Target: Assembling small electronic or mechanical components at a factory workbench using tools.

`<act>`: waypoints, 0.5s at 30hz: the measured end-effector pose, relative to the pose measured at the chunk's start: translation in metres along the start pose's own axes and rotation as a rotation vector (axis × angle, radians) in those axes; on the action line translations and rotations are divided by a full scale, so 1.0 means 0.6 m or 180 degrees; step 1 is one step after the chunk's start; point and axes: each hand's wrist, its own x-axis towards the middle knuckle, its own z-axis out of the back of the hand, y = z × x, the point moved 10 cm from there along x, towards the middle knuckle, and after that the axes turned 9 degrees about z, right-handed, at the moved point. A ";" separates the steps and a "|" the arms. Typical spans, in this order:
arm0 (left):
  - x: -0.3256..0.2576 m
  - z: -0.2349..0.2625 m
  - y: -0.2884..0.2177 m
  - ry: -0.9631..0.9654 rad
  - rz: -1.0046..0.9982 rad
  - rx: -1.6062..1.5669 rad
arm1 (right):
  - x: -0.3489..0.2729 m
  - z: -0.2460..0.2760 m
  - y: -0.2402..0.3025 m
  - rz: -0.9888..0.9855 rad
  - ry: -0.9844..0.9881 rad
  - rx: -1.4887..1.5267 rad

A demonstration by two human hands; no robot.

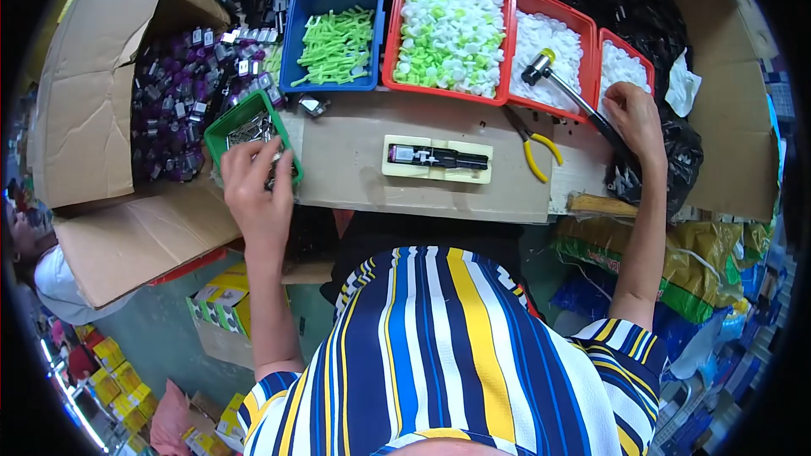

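Note:
My left hand (258, 190) is over the green bin (291, 139) of small metal parts (252, 131); its fingers bend down among them, and whatever they pinch is hidden. My right hand (635, 118) is at the small red bin (649, 76) of white plastic pieces (623, 63), fingers curled together at its near edge. Between my hands, a black device with a clear-and-purple end (439, 157) lies in a cream holder (393, 171) on the cardboard-covered table (338, 177).
A hammer (574, 97) leans across the red bins beside yellow-handled pliers (541, 156). Behind stand a blue bin (294, 42) of green sticks and a larger red bin (393, 42) of green and white pieces. A cardboard box (89, 93) beside purple parts (182, 93) is at left.

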 end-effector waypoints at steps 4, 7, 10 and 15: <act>0.008 -0.007 0.058 0.0167 0.0379 0.0713 | 0.003 -0.004 0.001 -0.0055 0.0103 -0.0142; 0.012 -0.017 0.069 0.0375 0.0502 0.0838 | -0.001 0.008 0.005 -0.0082 -0.0015 0.0012; 0.021 -0.018 0.072 0.0423 0.0612 0.0770 | -0.011 0.029 0.001 -0.0049 -0.0335 0.0332; 0.022 -0.006 0.070 0.0194 0.0576 0.0524 | -0.033 0.059 0.048 0.0247 -0.0700 0.0634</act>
